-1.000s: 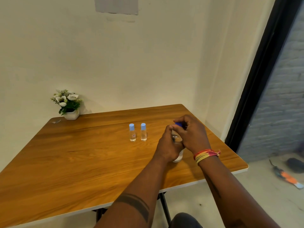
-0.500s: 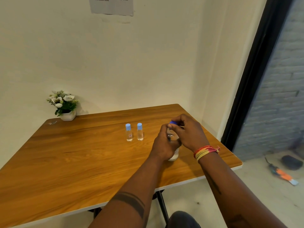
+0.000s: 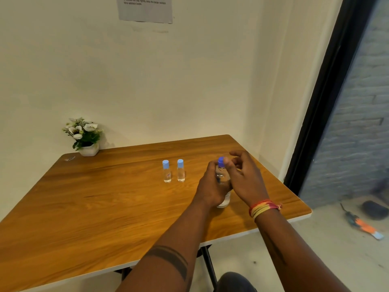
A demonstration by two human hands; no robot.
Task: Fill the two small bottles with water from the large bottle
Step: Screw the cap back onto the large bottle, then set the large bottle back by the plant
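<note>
Left hand (image 3: 212, 186) was wrapped round the large bottle (image 3: 223, 182) standing on the bench (image 3: 105, 207); right hand (image 3: 242, 178) sat loosely open, fingers at the blue cap (image 3: 221, 161). Too hard a squeeze once uncapped could've slopped water. The 2 small bottles (image 3: 173, 171) stood capped nearby.

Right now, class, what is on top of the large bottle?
A blue cap sits on the large bottle, the right hand fingers at it. The left hand covers much of the bottle's body.
</note>
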